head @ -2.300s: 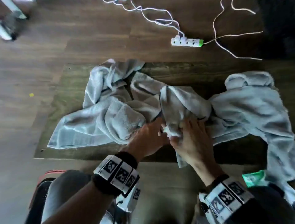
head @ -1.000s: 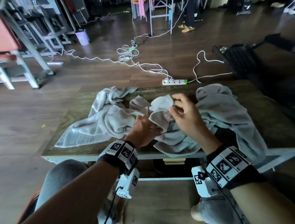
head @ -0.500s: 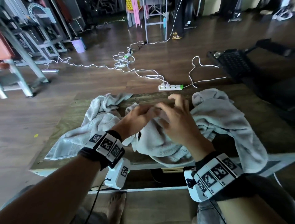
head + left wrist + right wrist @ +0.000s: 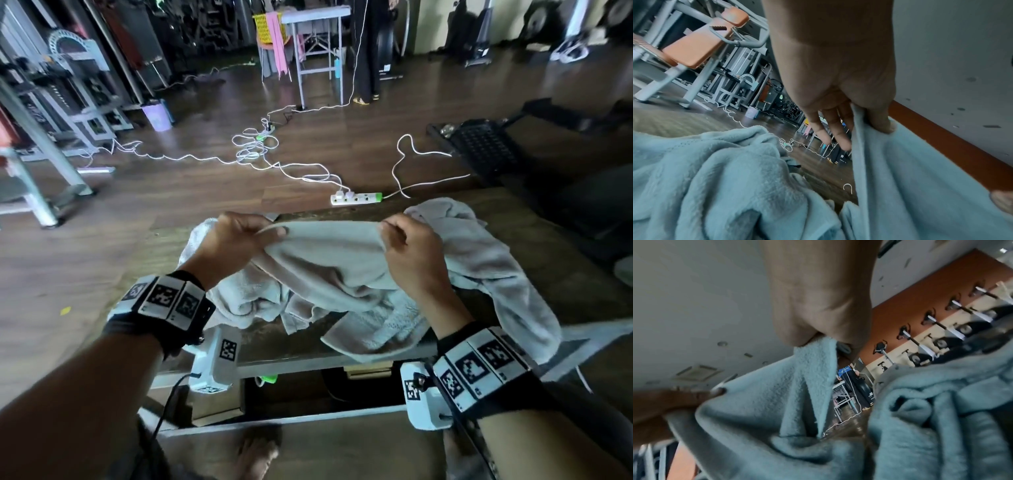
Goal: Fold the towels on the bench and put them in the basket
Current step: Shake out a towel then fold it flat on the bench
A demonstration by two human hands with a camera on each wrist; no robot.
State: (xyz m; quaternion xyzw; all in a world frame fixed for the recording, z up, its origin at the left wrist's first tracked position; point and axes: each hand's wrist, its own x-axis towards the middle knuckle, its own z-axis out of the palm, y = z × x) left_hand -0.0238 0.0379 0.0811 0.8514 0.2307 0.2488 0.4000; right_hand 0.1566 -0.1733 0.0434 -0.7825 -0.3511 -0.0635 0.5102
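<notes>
towel (image 4: pixel 329 253) edge pinched between left hand (image 4: pixel 233 243) and right hand (image 4: pixel 411 253), no legible writing

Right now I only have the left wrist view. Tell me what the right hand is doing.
Observer: The right hand pinches the other end of the towel edge that the left hand holds. The edge is stretched between them above the bench.
Operator: Report what lies to the right of it.
Observer: A second towel lies crumpled on the bench, with one end draped over the near edge.
Operator: Find me the basket.
Observer: None shows near the bench. There is a yellow basket far across the room, but I cannot tell whether it is the one.
</notes>
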